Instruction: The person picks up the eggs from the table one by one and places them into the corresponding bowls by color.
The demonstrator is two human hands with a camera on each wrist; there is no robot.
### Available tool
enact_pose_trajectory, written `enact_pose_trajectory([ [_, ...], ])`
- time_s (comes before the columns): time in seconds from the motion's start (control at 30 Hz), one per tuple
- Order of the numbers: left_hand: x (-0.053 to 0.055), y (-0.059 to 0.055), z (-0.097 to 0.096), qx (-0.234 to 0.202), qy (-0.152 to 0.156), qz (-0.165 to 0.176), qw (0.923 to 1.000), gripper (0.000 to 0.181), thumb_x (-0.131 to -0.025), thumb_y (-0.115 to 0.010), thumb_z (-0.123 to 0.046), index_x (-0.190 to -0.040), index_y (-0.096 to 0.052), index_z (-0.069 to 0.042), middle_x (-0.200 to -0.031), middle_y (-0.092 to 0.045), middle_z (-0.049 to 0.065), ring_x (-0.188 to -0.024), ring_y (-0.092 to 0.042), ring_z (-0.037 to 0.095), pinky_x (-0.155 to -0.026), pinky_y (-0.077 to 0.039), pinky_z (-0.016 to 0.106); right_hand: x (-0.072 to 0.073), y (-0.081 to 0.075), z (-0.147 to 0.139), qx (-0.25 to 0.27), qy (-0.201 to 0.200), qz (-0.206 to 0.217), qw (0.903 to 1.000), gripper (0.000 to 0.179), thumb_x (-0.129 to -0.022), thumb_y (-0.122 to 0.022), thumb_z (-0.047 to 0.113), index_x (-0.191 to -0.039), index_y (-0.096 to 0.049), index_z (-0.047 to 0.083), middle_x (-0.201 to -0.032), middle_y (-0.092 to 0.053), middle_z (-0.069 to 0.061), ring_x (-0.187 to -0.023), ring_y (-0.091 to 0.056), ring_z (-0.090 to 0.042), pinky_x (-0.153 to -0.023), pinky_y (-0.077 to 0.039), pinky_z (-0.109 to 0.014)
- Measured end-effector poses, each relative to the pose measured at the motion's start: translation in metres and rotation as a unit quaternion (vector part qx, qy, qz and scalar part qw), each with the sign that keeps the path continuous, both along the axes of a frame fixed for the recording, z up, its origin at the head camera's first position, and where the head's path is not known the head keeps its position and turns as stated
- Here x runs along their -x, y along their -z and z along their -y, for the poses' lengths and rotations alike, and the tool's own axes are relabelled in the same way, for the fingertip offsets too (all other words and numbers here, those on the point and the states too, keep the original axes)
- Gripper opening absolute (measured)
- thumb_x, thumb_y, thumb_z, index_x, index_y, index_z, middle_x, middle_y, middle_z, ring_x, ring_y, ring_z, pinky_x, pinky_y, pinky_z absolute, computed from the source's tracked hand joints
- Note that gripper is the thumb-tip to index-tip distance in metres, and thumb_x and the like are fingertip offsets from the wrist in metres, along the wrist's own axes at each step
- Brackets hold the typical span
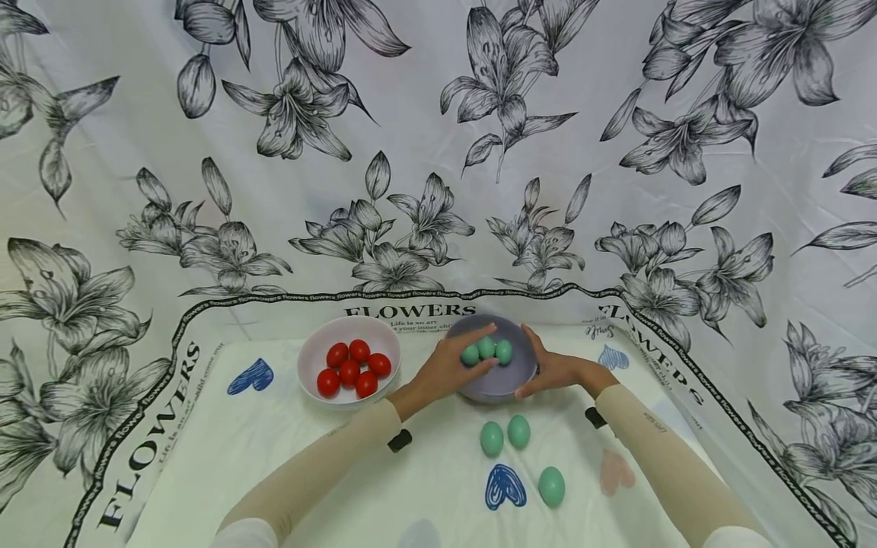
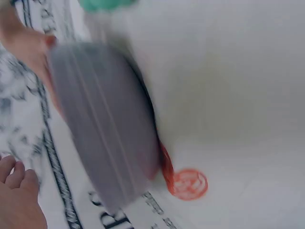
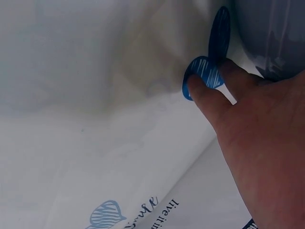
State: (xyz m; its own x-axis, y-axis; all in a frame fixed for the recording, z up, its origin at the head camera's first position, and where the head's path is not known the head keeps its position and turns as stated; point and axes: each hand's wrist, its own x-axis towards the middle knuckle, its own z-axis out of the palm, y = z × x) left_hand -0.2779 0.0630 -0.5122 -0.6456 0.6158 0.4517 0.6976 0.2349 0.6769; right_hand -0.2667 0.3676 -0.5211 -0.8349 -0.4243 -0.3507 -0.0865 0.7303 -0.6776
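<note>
A purple bowl (image 1: pixel 493 392) stands towards the back of the table with green toy eggs (image 1: pixel 504 352) in it. My left hand (image 1: pixel 448 365) reaches over the bowl's left side, its fingers and thumb spread apart above the eggs; part of the bowl is hidden under it. At the bowl's right side is my right hand (image 1: pixel 558 371), fingers and thumb spread along the wall. The right wrist view has these straight fingers (image 3: pixel 209 102) close beside the bowl (image 3: pixel 271 38). Three more green eggs (image 1: pixel 492 439) lie on the cloth in front.
To the left of the purple bowl is a pale pink bowl (image 1: pixel 311 346) with several red toy eggs (image 1: pixel 349 373). A white cloth printed with hearts and lettering covers the table (image 1: pixel 329 479). Flower-patterned fabric (image 1: pixel 411 152) hangs behind it.
</note>
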Motion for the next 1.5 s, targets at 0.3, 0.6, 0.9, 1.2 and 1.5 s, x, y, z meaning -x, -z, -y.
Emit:
enact_pose_trajectory([
  [0.3, -0.062, 0.007, 0.006, -0.108, 0.033, -0.023, 0.9934, 0.062, -0.099, -0.078, -0.028, -0.156, -0.055, -0.021, -0.150, -0.063, 0.002, -0.141, -0.056, 0.018, -0.113, -0.050, 0.041, 0.001, 0.000, -0.004, -0.003, 0.001, 0.000, 1.0000, 0.151, -0.081, -0.091, 0.050, -0.162, 0.033, 0.021, -0.173, 0.006, -0.030, -0.157, -0.020, -0.050, -0.126, -0.023, -0.063],
  [0.6, -0.104, 0.052, 0.002, -0.095, 0.077, 0.050, 0.9912, 0.047, -0.103, -0.073, -0.026, -0.148, -0.063, -0.017, -0.145, -0.066, -0.002, -0.137, -0.059, 0.013, -0.113, -0.049, 0.035, 0.001, 0.002, -0.008, -0.005, 0.005, -0.006, 1.0000, 0.152, -0.080, -0.092, 0.049, -0.162, 0.033, 0.020, -0.174, 0.008, -0.028, -0.156, -0.021, -0.051, -0.126, -0.023, -0.063],
  [0.9, -0.109, 0.082, 0.009, -0.004, 0.024, 0.091, 0.9956, 0.063, -0.094, -0.082, -0.038, -0.149, -0.061, -0.016, -0.147, -0.064, -0.004, -0.138, -0.058, 0.012, -0.114, -0.049, 0.033, -0.001, 0.004, -0.005, -0.002, -0.005, -0.007, 1.0000, 0.152, -0.081, -0.091, 0.047, -0.162, 0.032, 0.013, -0.172, 0.006, -0.032, -0.154, -0.025, -0.053, -0.125, -0.024, -0.063],
  [1.2, -0.106, 0.088, 0.015, 0.056, 0.022, 0.149, 0.9871, 0.066, -0.092, -0.085, -0.031, -0.150, -0.060, -0.012, -0.151, -0.061, -0.003, -0.141, -0.055, 0.014, -0.117, -0.045, 0.033, -0.001, 0.008, -0.002, 0.010, -0.013, -0.021, 0.9996, 0.151, -0.080, -0.093, 0.043, -0.162, 0.031, 0.011, -0.171, 0.006, -0.034, -0.152, -0.024, -0.057, -0.123, -0.024, -0.068],
  [1.5, -0.103, 0.086, 0.015, 0.050, 0.017, 0.148, 0.9876, 0.060, -0.092, -0.086, -0.027, -0.146, -0.064, -0.010, -0.145, -0.066, -0.003, -0.136, -0.059, 0.012, -0.115, -0.047, 0.029, 0.000, 0.004, 0.001, 0.014, -0.006, -0.010, 0.9998, 0.150, -0.081, -0.092, 0.044, -0.163, 0.030, 0.012, -0.172, 0.008, -0.033, -0.154, -0.018, -0.057, -0.123, -0.023, -0.070],
])
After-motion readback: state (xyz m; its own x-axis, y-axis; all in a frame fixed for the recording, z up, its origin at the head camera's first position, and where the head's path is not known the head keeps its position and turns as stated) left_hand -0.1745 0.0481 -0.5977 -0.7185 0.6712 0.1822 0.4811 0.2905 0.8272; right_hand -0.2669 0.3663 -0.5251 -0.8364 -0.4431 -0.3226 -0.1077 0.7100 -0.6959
